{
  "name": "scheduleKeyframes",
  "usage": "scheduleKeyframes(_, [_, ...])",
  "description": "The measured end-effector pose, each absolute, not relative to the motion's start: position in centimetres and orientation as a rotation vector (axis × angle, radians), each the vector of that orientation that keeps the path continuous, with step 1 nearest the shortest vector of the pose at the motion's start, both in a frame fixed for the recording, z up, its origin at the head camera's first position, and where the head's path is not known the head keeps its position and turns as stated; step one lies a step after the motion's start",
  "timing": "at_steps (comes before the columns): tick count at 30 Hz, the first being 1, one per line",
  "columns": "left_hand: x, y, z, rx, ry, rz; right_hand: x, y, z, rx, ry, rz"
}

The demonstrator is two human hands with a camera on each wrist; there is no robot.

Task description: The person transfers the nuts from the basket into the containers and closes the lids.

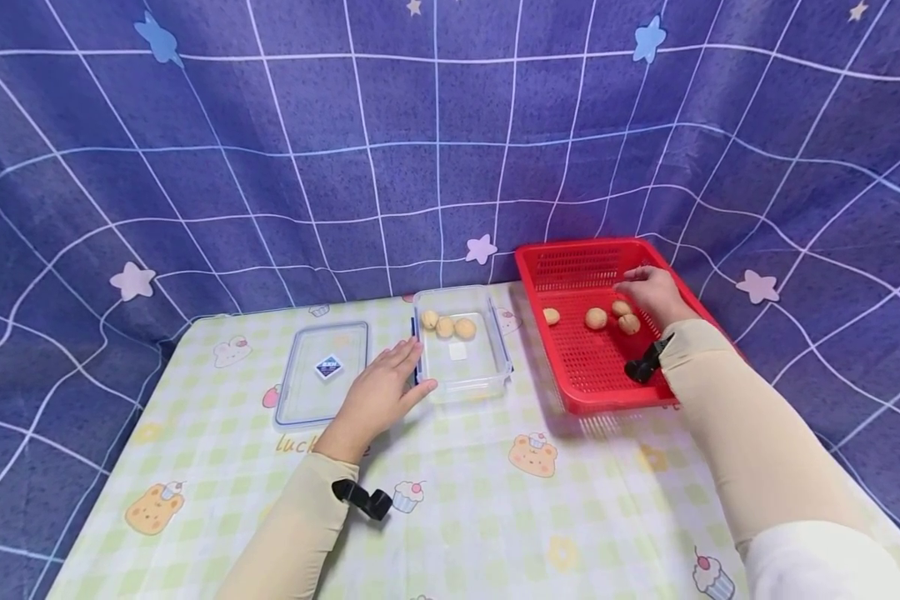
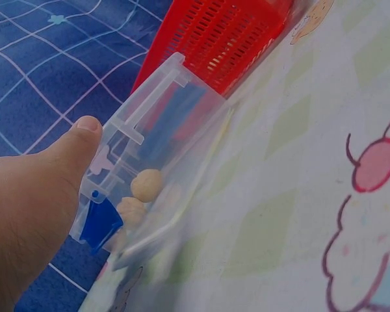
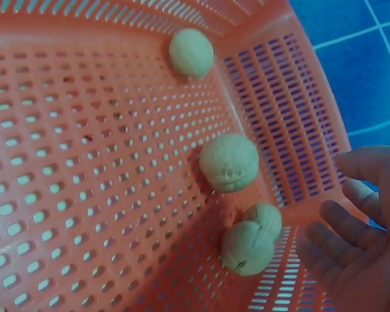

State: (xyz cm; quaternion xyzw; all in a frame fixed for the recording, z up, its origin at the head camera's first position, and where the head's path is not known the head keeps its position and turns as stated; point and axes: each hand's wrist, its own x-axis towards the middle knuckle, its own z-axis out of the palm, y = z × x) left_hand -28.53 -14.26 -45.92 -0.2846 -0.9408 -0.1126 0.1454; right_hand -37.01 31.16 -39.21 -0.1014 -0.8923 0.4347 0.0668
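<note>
Clock set on the box, head view, 12 = away from the person. Near stretch of the patterned surface point(image 1: 457, 517) first, then left hand point(image 1: 381, 385) at 8–9 o'clock: fingers straight, laid along the box's side, thumb by the near corner. Not grasping; my read is it's just steadying a light box.

Lid point(image 1: 315, 387) lies flat at 9 o'clock, apart from the box point(image 1: 468, 388), so the box top is uncovered. Lid probably parked there to stay out of the right hand's way.

Box holds three walnuts point(image 1: 446, 327), bunched toward 11 o'clock, loose on the bottom.

Red basket point(image 1: 581, 405) at 3 o'clock, likely there for easy right-hand reach. Four more walnuts point(image 1: 596, 318) on its floor: one near the box-side wall, one mid, two touching. Walls should stop them rolling off.

Right hand point(image 1: 651, 292) is inside at 2 o'clock, fingers loosely bent, palm empty in the right wrist view, just beside the touching pair. Blue curtain point(image 1: 390, 183) behind everything.
</note>
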Motion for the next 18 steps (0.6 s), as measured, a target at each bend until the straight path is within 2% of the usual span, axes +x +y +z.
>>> scheduleKeyframes(9, [-28.6,-14.2,-45.9,-0.818,-2.714,-0.326,-37.5,32.0,-40.1,-0.323,-2.761,1.361])
scheduleKeyframes(18, [-28.6,-14.2,-46.0,-0.818,-2.702,-0.319,-38.7,32.7,-41.5,-0.234,-2.896,1.189])
